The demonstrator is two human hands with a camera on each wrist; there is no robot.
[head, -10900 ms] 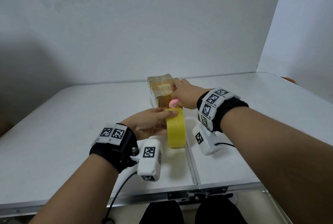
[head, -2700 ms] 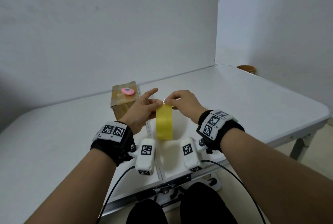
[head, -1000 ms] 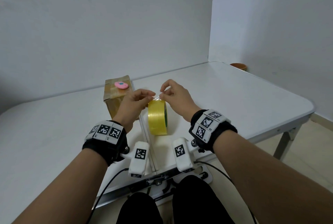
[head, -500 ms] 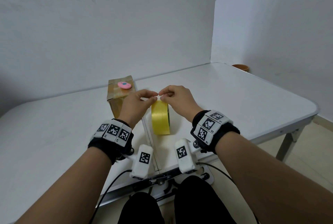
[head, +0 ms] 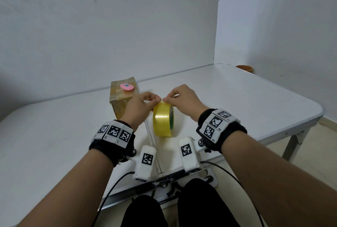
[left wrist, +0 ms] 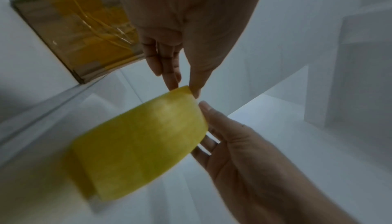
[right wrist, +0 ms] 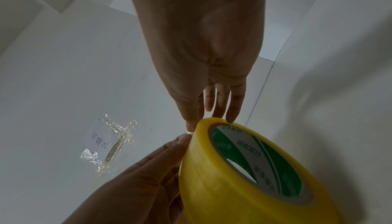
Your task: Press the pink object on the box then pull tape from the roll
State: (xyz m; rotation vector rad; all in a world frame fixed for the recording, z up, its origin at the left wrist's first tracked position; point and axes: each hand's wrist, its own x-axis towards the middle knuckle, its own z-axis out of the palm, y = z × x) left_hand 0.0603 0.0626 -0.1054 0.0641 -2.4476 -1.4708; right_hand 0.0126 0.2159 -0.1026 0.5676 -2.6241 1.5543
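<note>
A yellow tape roll (head: 162, 121) stands on its edge on the white table (head: 237, 99), close to the front edge. Both hands meet at its top. My left hand (head: 153, 100) pinches the roll's top rim between thumb and fingertips (left wrist: 170, 80). My right hand (head: 169, 99) grips the same top from the other side, thumb (right wrist: 191, 120) on the yellow face and fingers on the green-printed core side (right wrist: 244, 154). The roll (left wrist: 137, 137) fills the middle of the left wrist view.
A taped cardboard box (head: 120, 99) stands just behind my left hand, with a small pink object (head: 127, 87) on top. An orange bowl (head: 244, 68) sits past the table's far right corner. A crumpled clear tape scrap with a paper label (right wrist: 108, 142) lies on a white surface.
One second ago the fingertips met slightly above the roll. Both hands have come down and now pinch at its top. The box and pink object have not moved.
</note>
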